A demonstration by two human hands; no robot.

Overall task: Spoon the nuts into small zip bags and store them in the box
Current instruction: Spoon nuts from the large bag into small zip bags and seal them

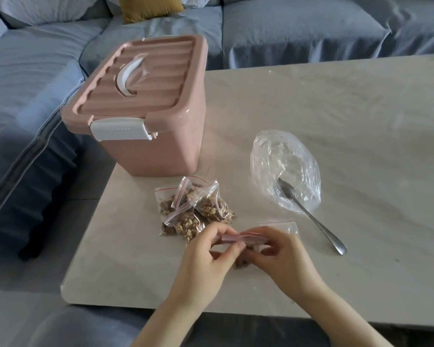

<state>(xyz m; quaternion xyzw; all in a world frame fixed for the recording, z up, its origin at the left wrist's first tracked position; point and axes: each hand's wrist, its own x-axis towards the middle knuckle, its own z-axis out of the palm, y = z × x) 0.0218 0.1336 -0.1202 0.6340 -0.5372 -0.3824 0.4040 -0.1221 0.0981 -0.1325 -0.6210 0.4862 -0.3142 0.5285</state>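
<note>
My left hand (206, 259) and my right hand (278, 254) pinch the red-striped top of a small zip bag (243, 238) between them, low over the table's near edge; some nuts show beneath it at the fingers. Several filled zip bags of nuts (193, 211) lie in a pile just beyond my left hand. An empty zip bag (285, 225) lies flat behind my right hand. A large clear plastic bag (286, 169) holds the remaining nuts, with a metal spoon (313, 219) lying with its bowl inside it. The pink box (145, 108) stands shut at the far left.
The pale table (336, 108) stretches right and back. A blue sofa (35, 83) wraps around the left and far sides, with a yellow cushion (148, 6) on it. The box has a white latch (120, 128) and a white handle.
</note>
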